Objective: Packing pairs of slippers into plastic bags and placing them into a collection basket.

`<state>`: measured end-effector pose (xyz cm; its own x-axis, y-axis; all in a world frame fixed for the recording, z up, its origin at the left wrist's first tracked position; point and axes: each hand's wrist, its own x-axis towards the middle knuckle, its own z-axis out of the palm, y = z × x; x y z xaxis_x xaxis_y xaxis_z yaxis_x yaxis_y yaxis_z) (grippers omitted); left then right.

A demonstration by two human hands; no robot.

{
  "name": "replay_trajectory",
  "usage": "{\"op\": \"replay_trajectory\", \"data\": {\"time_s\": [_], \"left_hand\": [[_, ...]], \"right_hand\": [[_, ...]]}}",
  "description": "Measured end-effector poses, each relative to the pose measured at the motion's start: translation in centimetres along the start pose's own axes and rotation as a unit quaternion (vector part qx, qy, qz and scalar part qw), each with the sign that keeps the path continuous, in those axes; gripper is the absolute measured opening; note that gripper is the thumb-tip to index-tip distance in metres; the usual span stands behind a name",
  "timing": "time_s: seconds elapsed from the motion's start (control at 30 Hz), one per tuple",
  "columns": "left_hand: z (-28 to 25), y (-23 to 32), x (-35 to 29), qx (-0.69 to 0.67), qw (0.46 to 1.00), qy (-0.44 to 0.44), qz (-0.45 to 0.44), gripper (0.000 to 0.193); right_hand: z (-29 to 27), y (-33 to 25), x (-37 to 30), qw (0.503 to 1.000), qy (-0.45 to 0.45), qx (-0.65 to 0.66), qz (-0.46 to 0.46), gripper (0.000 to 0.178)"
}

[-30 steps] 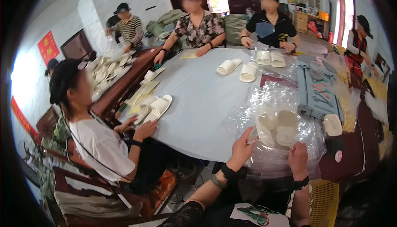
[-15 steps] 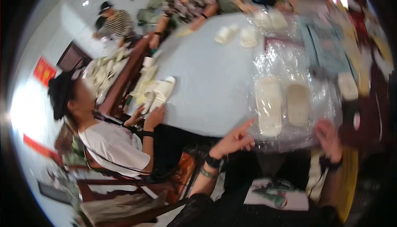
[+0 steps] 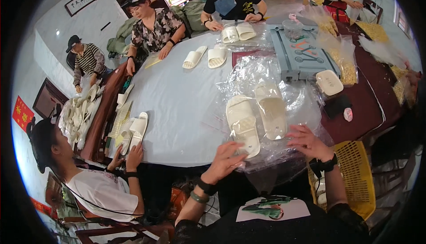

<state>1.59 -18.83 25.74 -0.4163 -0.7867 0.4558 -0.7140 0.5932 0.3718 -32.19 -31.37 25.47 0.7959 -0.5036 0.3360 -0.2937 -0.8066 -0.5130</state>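
Note:
A pair of cream slippers lies side by side on clear plastic film point(image 3: 301, 97) at the table edge before me. My left hand point(image 3: 224, 162), fingers spread and curved, is beside the heel of the left slipper point(image 3: 243, 124); whether the fingertips touch it I cannot tell. Just right of the heel of the right slipper point(image 3: 271, 113), my right hand point(image 3: 308, 142) hovers over the film with its fingers apart and nothing held.
A grey-blue case point(image 3: 301, 51) and a white lidded tub point(image 3: 329, 83) stand right of the film. A yellow basket point(image 3: 353, 177) is by my right arm. At left a co-worker handles other slippers point(image 3: 133, 130). More slipper pairs point(image 3: 217, 57) lie across the table, where other people sit.
The view has turned, and the scene is sharper. My left hand has gone from a pointing pose to curved fingers near the heel. The two slippers now slant with their heels toward the right.

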Motion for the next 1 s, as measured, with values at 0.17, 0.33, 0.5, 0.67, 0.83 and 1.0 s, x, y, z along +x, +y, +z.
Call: {"op": "replay_trajectory", "data": {"time_s": [0.17,0.33,0.5,0.67,0.83,1.0], "left_hand": [[2.5,-2.1,-0.4,-0.412,0.814,0.144,-0.383,0.019],[7.7,-4.6,1.3,-0.304,0.828,0.317,-0.349,0.017],[4.9,-2.1,3.1,-0.351,0.809,0.261,-0.394,0.025],[2.4,-1.9,2.4,-0.23,0.919,0.146,-0.286,0.031],[1.3,-3.4,2.2,-0.303,0.888,0.124,-0.323,0.015],[-0.6,-3.3,3.4,-0.488,0.737,0.301,-0.358,0.024]], "right_hand": [[1.4,0.2,3.5,0.935,0.081,0.198,0.282,0.017],[4.4,0.0,4.7,0.944,0.238,-0.155,0.169,0.028],[4.8,-5.0,4.3,0.93,0.253,-0.264,0.027,0.031],[6.6,-5.5,6.5,0.982,0.131,-0.137,0.008,0.051],[4.7,-5.5,4.4,0.967,0.17,-0.176,0.076,0.072],[6.1,-2.2,-0.2,0.949,0.252,-0.176,0.07,0.069]]}}
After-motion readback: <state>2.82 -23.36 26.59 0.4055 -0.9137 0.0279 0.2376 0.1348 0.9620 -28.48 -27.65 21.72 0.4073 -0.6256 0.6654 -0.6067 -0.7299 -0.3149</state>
